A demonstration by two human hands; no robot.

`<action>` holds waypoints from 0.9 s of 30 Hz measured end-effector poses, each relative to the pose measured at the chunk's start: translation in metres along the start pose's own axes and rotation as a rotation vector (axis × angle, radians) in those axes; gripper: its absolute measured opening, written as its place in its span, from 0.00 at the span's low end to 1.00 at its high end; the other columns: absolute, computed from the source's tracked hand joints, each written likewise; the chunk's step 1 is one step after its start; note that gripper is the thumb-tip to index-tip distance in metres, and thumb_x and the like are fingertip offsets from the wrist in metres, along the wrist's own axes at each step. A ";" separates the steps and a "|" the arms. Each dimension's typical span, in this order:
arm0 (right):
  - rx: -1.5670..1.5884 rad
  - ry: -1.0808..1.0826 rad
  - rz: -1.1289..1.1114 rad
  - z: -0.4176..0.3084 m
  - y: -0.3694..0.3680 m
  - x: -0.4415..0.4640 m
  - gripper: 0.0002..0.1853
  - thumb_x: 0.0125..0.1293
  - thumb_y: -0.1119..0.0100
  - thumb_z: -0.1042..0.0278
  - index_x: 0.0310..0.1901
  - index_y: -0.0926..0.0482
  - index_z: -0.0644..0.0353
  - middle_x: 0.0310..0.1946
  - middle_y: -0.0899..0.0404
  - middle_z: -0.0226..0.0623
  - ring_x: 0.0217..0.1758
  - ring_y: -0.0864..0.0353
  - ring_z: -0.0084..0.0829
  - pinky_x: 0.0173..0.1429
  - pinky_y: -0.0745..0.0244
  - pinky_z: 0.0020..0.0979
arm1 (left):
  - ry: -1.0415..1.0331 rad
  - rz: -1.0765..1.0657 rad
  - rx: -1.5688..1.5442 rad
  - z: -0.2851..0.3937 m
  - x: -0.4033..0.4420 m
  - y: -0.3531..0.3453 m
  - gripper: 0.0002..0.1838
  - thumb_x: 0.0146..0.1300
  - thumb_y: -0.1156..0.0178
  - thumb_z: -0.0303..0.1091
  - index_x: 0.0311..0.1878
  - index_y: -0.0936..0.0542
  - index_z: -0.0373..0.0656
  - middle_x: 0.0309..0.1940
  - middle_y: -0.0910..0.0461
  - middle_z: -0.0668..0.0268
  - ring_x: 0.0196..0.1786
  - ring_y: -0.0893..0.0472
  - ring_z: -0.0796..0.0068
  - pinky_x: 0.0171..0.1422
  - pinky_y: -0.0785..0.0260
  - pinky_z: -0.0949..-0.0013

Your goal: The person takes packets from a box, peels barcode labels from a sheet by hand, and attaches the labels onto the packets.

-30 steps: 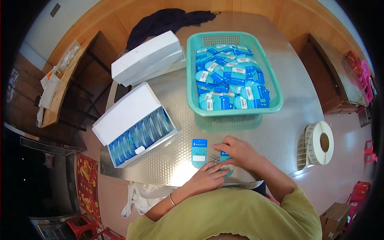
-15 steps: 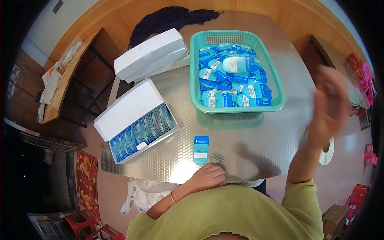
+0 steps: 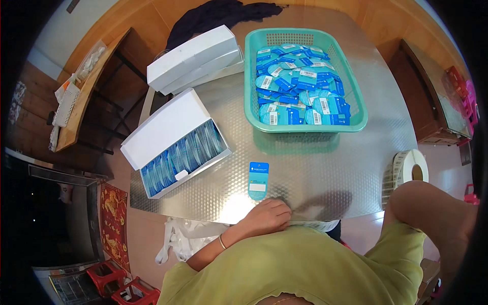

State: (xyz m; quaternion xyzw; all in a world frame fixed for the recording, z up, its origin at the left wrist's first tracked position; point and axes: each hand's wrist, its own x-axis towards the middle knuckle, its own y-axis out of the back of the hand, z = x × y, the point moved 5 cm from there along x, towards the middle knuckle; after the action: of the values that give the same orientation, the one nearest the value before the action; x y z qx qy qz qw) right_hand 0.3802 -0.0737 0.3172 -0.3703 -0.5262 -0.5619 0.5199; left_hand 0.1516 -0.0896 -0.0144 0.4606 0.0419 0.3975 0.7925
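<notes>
My left hand (image 3: 265, 217) rests at the near table edge with its fingers curled down; whatever is under them is hidden. Just beyond its fingertips, a blue and teal hang card (image 3: 258, 181) with a white label patch and a rounded end lies flat on the metal table. A strip of printed labels (image 3: 317, 225) runs along the table edge to the right of this hand. My right arm is bent at the far right, its elbow near a label roll (image 3: 404, 170); the right hand itself is out of view.
A green plastic basket (image 3: 307, 129) holds many barcoded blue cards. To its left, an open white box (image 3: 170, 129) is packed with upright cards. White boxes (image 3: 193, 58) are stacked behind it, near dark cloth (image 3: 218, 19). A white plastic bag (image 3: 185, 239) hangs below the table edge.
A card blurred above the basket pile has come down onto it. My right hand has swung from the table's right side back out of view. My left hand has stayed put.
</notes>
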 end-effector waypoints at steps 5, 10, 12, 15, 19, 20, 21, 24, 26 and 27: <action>0.020 -0.002 -0.018 -0.003 -0.001 0.003 0.18 0.71 0.47 0.52 0.55 0.24 0.52 0.48 0.22 0.33 0.40 0.22 0.27 0.38 0.27 0.27 | 0.009 -0.014 -0.010 0.000 0.000 0.001 0.07 0.53 0.34 0.30 0.30 0.23 0.42 0.42 0.20 0.65 0.49 0.20 0.64 0.53 0.27 0.61; 0.023 -0.018 -0.030 -0.003 0.001 0.006 0.18 0.71 0.47 0.51 0.55 0.24 0.51 0.47 0.22 0.31 0.40 0.22 0.26 0.37 0.27 0.27 | -0.004 0.009 -0.010 -0.002 -0.001 -0.004 0.07 0.53 0.34 0.31 0.32 0.23 0.43 0.39 0.22 0.67 0.47 0.22 0.66 0.51 0.29 0.63; 0.030 -0.018 -0.033 -0.004 0.001 0.005 0.18 0.71 0.47 0.51 0.55 0.24 0.51 0.47 0.22 0.31 0.40 0.22 0.26 0.37 0.28 0.27 | 0.001 0.002 -0.013 -0.001 0.000 -0.001 0.07 0.52 0.33 0.30 0.30 0.23 0.42 0.42 0.20 0.66 0.49 0.21 0.63 0.53 0.27 0.62; 0.042 -0.022 -0.040 -0.005 0.002 0.004 0.18 0.72 0.47 0.51 0.56 0.24 0.50 0.46 0.22 0.30 0.40 0.23 0.25 0.37 0.28 0.26 | 0.004 0.001 -0.010 0.001 0.002 0.001 0.08 0.51 0.33 0.30 0.29 0.23 0.43 0.41 0.20 0.66 0.49 0.21 0.63 0.53 0.28 0.62; 0.050 -0.037 -0.055 -0.003 0.006 0.006 0.18 0.72 0.48 0.50 0.56 0.25 0.49 0.46 0.22 0.29 0.40 0.23 0.25 0.37 0.28 0.26 | -0.001 -0.002 -0.009 0.000 -0.001 -0.003 0.08 0.51 0.32 0.30 0.30 0.24 0.42 0.41 0.20 0.66 0.48 0.21 0.63 0.52 0.27 0.62; 0.052 -0.040 -0.059 -0.003 0.007 0.006 0.18 0.72 0.48 0.50 0.56 0.25 0.49 0.46 0.22 0.28 0.40 0.23 0.25 0.37 0.28 0.26 | -0.007 -0.001 -0.009 0.001 0.000 -0.001 0.08 0.51 0.33 0.30 0.30 0.24 0.42 0.41 0.20 0.66 0.48 0.21 0.63 0.51 0.27 0.62; 0.053 -0.041 -0.061 -0.004 0.008 0.006 0.18 0.72 0.48 0.50 0.56 0.25 0.49 0.45 0.22 0.28 0.40 0.23 0.25 0.37 0.28 0.26 | -0.011 0.002 -0.004 0.001 0.001 0.000 0.08 0.51 0.33 0.30 0.31 0.24 0.42 0.41 0.20 0.66 0.48 0.21 0.63 0.51 0.27 0.62; 0.067 -0.041 -0.065 -0.008 0.008 0.008 0.17 0.72 0.48 0.50 0.56 0.25 0.48 0.45 0.22 0.27 0.40 0.23 0.24 0.36 0.28 0.26 | -0.002 -0.011 -0.001 0.000 0.002 -0.002 0.08 0.51 0.33 0.29 0.32 0.24 0.42 0.41 0.21 0.65 0.47 0.21 0.63 0.49 0.27 0.61; 0.083 -0.061 -0.036 -0.005 0.011 0.009 0.17 0.72 0.48 0.49 0.56 0.25 0.47 0.45 0.22 0.27 0.40 0.23 0.24 0.36 0.28 0.26 | 0.003 0.002 -0.019 0.002 0.004 0.000 0.08 0.50 0.33 0.29 0.32 0.24 0.42 0.42 0.21 0.64 0.47 0.21 0.63 0.49 0.27 0.61; 0.093 -0.072 -0.021 -0.001 0.012 0.008 0.17 0.72 0.48 0.49 0.56 0.25 0.47 0.44 0.22 0.26 0.40 0.23 0.24 0.36 0.29 0.26 | 0.006 0.009 -0.026 0.004 0.002 0.002 0.08 0.50 0.34 0.29 0.32 0.23 0.43 0.42 0.21 0.64 0.47 0.21 0.63 0.49 0.27 0.61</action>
State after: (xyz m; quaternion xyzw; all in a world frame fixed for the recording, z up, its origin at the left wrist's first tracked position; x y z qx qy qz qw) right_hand 0.3909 -0.0748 0.3276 -0.3603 -0.5741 -0.5284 0.5113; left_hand 0.1539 -0.0906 -0.0098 0.4492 0.0369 0.4031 0.7965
